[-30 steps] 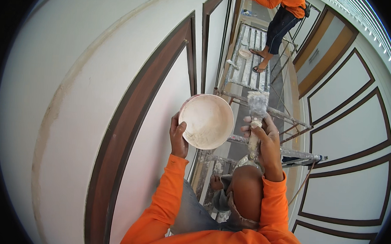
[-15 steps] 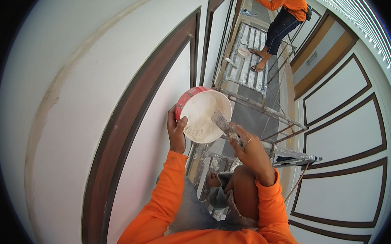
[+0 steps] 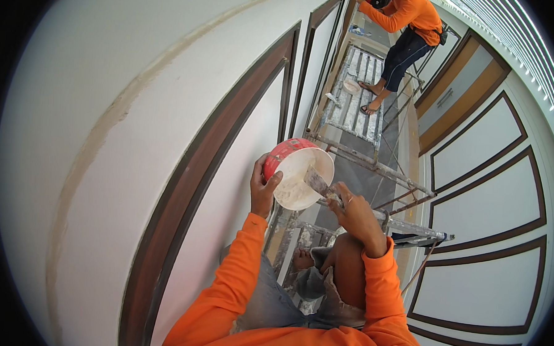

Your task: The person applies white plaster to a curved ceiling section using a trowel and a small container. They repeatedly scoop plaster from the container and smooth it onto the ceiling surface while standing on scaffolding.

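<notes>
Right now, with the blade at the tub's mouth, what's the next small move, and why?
Probably scoop some pale paste with the scraper: the right hand has its blade at the opening, and the left hand holds the red tub tilted, paste visible inside.

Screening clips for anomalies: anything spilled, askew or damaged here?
The tub in the left hand tilts toward the scraper in the right hand, but no spill from it shows. Odd spots: jeans torn at the right knee, far platform splattered white, and a rough tan band interrupting the white wall.
</notes>
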Demonstrator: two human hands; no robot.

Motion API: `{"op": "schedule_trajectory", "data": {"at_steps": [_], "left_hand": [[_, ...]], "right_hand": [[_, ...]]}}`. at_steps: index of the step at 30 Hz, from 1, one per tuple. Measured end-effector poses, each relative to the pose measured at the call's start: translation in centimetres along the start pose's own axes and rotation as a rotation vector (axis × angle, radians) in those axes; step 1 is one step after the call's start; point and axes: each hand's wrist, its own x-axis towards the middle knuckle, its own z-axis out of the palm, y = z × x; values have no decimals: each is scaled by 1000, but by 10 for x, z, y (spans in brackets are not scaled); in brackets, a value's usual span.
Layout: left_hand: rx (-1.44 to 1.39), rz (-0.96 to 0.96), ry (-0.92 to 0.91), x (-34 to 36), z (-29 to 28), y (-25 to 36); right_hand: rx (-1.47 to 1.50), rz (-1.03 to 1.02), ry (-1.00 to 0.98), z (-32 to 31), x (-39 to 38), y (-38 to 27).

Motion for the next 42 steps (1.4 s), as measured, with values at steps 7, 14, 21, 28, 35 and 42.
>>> {"op": "schedule_trajectory", "data": {"at_steps": [7,14,21,28,35,42], "left_hand": [[-72,-37,6,9,1,-8],[-303,-36,-4,21,1,-17],[-376,-72,-88,11,-4,-17],[-393,-98,-132,9,1,-6],[-388,-102,-111,7,3,-6],[-425,-125,-67,4,4,-8]], "right_hand": [[-126,-27,11,20,11,31],[-171,-64,123,29,20,40],[-152,-9,134,22,12,29],[-223,-16,108,27,16,17],[-412,56,196,23,12,-13],[-417,13,164,29,15,-8]]}}
